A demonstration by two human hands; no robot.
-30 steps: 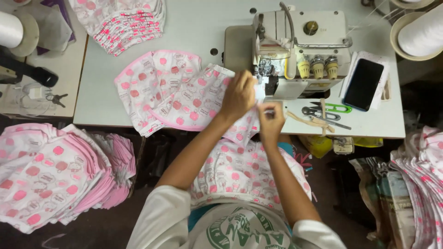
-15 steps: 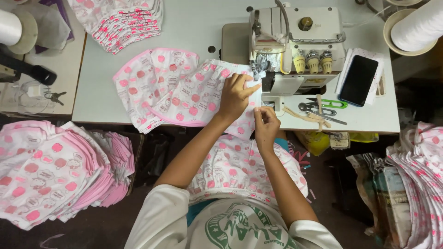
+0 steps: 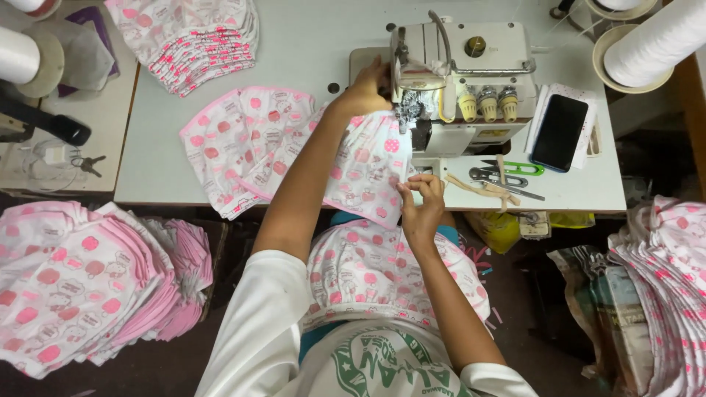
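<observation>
Fabric (image 3: 368,165) now further under machine (image 3: 460,81)

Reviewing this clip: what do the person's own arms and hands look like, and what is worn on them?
Both arms are bare from the upper arm down, under short white sleeves of a T-shirt with a green printed emblem. The left hand and right hand are bare: no gloves, rings, watch or bracelets show.

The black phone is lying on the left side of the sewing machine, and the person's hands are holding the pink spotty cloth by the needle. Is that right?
Not quite. The head view shows the black phone lying on the right side of the sewing machine, not the left. The rest holds: the left hand and right hand hold the pink spotty cloth by the needle.
</observation>
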